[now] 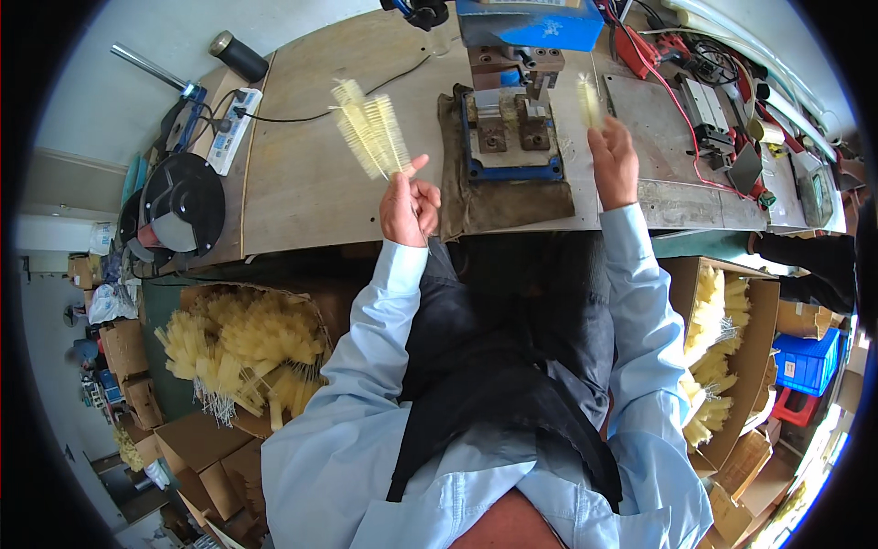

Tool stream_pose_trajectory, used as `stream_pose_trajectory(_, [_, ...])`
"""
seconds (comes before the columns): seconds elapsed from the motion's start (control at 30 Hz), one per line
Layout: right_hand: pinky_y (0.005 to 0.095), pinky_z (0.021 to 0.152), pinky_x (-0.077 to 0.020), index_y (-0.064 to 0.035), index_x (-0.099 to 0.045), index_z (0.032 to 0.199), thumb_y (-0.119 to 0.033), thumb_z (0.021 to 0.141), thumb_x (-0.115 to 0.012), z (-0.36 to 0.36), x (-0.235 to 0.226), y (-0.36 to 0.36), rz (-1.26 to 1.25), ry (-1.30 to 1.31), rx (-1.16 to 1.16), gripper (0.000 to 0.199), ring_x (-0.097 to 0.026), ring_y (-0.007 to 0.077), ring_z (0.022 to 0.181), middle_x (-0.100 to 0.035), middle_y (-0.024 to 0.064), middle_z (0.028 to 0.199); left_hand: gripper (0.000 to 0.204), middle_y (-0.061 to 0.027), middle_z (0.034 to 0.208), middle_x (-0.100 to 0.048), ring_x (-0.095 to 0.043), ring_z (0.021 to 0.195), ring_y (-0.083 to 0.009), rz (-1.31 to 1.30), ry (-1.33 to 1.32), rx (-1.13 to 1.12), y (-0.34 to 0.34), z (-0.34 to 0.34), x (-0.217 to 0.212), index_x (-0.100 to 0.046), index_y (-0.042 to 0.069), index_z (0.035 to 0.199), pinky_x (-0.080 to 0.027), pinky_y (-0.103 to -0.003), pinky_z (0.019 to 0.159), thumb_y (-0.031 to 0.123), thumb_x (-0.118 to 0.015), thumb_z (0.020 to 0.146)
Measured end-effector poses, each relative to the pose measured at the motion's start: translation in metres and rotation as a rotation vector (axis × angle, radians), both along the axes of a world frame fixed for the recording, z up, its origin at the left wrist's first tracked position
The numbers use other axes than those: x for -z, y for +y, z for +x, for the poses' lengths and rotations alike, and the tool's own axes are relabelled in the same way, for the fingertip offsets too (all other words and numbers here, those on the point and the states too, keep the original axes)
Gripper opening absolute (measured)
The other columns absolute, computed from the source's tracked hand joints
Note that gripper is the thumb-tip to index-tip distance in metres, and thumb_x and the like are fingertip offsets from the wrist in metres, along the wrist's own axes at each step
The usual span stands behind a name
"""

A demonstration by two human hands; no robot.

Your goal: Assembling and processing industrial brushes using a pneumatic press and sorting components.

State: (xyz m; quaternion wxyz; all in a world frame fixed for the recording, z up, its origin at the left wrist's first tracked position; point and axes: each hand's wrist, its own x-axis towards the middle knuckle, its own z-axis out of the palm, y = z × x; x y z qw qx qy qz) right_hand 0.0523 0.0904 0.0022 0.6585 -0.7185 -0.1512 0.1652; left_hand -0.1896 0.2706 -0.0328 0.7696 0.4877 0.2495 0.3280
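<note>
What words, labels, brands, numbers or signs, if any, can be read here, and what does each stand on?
No text can be read.
Blue machine block: white marking, too blurred to read.
Blue bin: pale label, too small to read.
Brushes in the left hand: no lettering visible.

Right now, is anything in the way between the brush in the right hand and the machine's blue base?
Nothing that I can see. Between the brush in the right hand and the blue base, only a strip of tabletop shows.
</note>
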Motion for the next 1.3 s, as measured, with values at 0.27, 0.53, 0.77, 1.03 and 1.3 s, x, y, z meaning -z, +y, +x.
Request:
stream_pose_trajectory(0.27, [0.0288, 0.075, -0.0524, 0.0036, -0.065, 0.109, -0.019, 0.093, -0.068, -0.111, -0.01, 0.03, 0.117, -0.234, -0.295, 0.028, -0.065, 0.0148, 0.084, -0.07, 0.0119, 0.092, 0.043, -0.0019, 0.066, -0.056, -0.038, 0.047, -0.0048, 0.056, 0.118, 0.055, -0.053, -0.009, -0.007, -0.059, -0.002, 0.123, -0.029, -0.02, 0.043, 0.035, -0.044, 0.105])
stream_pose_trajectory(0.53, [0.0295, 0.056, -0.0485, 0.0033, -0.06, 0.095, -0.024, 0.1, -0.057, -0.136, -0.007, 0.06, 0.138, 0.344, -0.401, 0.028, -0.056, 0.0128, 0.059, -0.059, 0.0052, 0.069, 0.042, -0.0119, 0.079, -0.067, -0.061, 0.056, -0.0147, -0.002, 0.121, 0.305, -0.083, -0.021, -0.014, -0.058, -0.003, 0.101, -0.048, -0.025, 0.049, 0.035, -0.041, 0.106])
stream_pose_trajectory(0.77, [0.0259, 0.047, -0.0359, -0.0014, -0.055, 0.096, -0.025, 0.105, -0.043, -0.107, 0.002, 0.054, 0.632, 0.967, -0.405, 0.028, -0.034, 0.0092, 0.046, -0.036, -0.0045, 0.06, 0.051, -0.0206, 0.1, -0.066, -0.068, 0.075, -0.024, 0.007, 0.191, 0.001, -0.053, -0.022, -0.021, -0.052, -0.008, 0.123, -0.057, -0.033, 0.065, 0.039, -0.042, 0.105])
stream_pose_trajectory(1.03, [0.023, 0.037, -0.0281, -0.0083, -0.053, 0.094, -0.024, 0.104, -0.039, -0.14, 0.018, 0.044, 0.889, 1.293, -0.793, 0.024, -0.032, 0.0061, 0.042, -0.039, -0.0048, 0.06, 0.04, -0.0104, 0.104, -0.066, -0.066, 0.092, -0.0196, -0.181, -0.138, 0.181, -0.026, 0.025, -0.033, -0.053, 0.0, 0.134, -0.056, -0.032, 0.078, 0.027, -0.049, 0.104])
stream_pose_trajectory(1.3, [0.0242, 0.034, -0.0268, -0.0079, -0.052, 0.096, -0.028, 0.104, -0.042, -0.154, 0.006, 0.035, 0.402, 1.049, -0.45, 0.024, -0.038, 0.0085, 0.039, -0.052, 0.0026, 0.063, 0.032, -0.0089, 0.093, -0.066, -0.068, 0.083, -0.0192, -0.04, 0.012, 0.123, -0.037, 0.032, -0.025, -0.057, -0.002, 0.123, -0.057, -0.031, 0.072, 0.021, -0.053, 0.102])
